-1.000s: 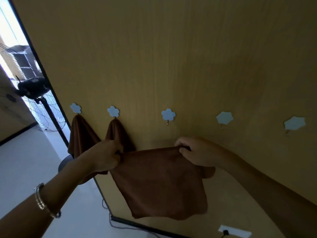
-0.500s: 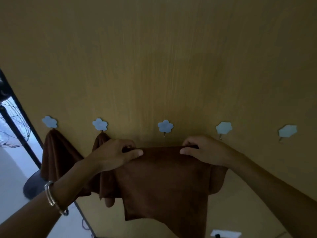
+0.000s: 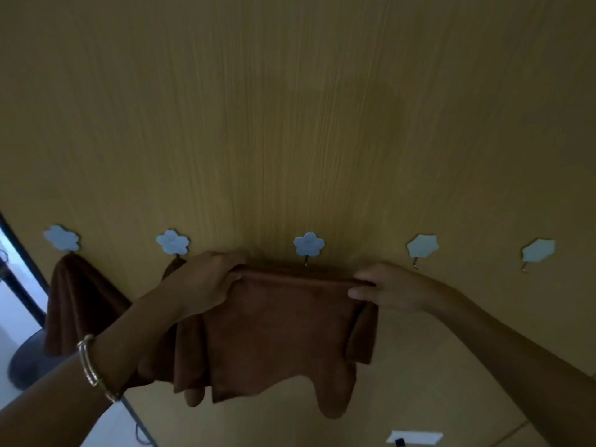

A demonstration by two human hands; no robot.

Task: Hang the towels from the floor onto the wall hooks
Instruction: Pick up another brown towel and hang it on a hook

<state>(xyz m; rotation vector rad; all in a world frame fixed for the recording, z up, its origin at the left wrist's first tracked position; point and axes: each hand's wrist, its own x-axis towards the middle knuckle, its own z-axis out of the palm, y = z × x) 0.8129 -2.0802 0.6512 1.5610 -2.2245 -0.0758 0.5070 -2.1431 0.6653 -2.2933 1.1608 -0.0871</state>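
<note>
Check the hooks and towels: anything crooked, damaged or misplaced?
Nothing stands out. Hung towels drape the first hook and second hook; the left hand and right hand hold the third towel spread under the middle hook; the rest are bare.

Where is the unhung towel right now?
Head view, centre: the brown towel is held between left hand and right hand, its top edge just under the middle hook.

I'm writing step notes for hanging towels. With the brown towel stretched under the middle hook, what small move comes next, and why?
Probably lift the brown towel slightly and catch its top edge on the middle hook. The left hand and right hand grip its upper corners, the edge sits just below that bare hook, and the leftmost hook and second hook already hold towels.
</note>
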